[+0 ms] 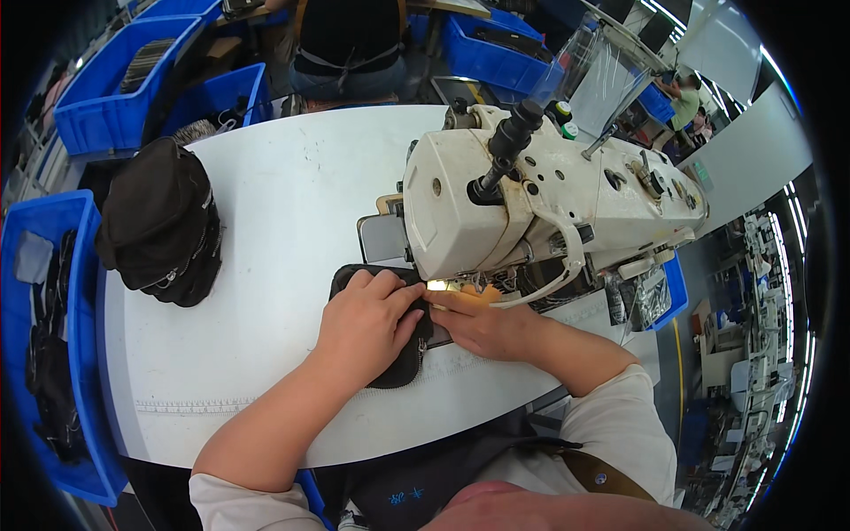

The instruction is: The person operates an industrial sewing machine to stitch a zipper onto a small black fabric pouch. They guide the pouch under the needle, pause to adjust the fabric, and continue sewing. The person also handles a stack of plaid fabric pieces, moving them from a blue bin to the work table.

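A black fabric piece with a zipper [396, 373] lies flat under the head of a white industrial sewing machine [469, 221]. My left hand [367, 320] presses on its upper part, fingers bent and gathered, the thumb and fingertips pinching the cloth by the lit needle area. From the other side my right hand [482, 329] reaches in, its fingers close together on the cloth's right edge, almost meeting the left fingertips. A zipper pull [422, 346] shows just below the hands. My fingers and the machine head hide the needle and the seam.
A stack of black zippered fabric pieces [159, 221] stands on the white table [274, 203] at the left. Blue bins [111, 478] with dark pieces flank the table. A ruler strip [190, 406] runs along its near side. A person [347, 49] sits beyond the far edge.
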`<state>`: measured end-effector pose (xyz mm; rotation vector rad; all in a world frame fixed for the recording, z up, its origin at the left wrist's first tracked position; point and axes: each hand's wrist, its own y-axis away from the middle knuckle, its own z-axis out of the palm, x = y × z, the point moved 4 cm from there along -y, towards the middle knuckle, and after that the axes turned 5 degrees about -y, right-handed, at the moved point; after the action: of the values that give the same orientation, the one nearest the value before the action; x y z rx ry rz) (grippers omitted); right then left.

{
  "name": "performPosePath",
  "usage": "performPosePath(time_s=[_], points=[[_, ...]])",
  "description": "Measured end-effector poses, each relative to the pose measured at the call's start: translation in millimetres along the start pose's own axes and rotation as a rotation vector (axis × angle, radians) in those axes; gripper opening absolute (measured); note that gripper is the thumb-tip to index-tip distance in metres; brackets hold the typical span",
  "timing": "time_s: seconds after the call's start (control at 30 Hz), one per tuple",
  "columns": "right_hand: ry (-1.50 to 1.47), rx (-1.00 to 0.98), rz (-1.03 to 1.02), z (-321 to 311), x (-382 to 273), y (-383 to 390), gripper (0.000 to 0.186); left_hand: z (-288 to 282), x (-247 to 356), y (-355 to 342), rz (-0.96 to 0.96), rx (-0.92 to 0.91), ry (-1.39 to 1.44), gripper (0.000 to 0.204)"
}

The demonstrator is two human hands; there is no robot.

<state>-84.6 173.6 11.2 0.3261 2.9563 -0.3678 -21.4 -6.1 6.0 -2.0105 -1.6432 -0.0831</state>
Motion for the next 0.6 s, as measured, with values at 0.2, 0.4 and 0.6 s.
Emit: performPosePath(time_s=[0.2, 0.4, 0.6], points=[[0.005, 0.017, -0.001, 1.5, 1.3, 2.0, 0.028, -0.2, 0.0, 0.2, -0.016, -0.026, 0.013, 0.034], [0.029, 0.009, -0.024, 1.2, 2.1, 2.0, 0.026, -0.5, 0.3, 1.0, -0.009, -0.029, 0.011, 0.036], [0.097, 0.001, -0.02, -1.3, -1.4, 2.8, 0.026, -0.7, 1.2, 0.4, -0.013, -0.04, 0.006, 0.036]])
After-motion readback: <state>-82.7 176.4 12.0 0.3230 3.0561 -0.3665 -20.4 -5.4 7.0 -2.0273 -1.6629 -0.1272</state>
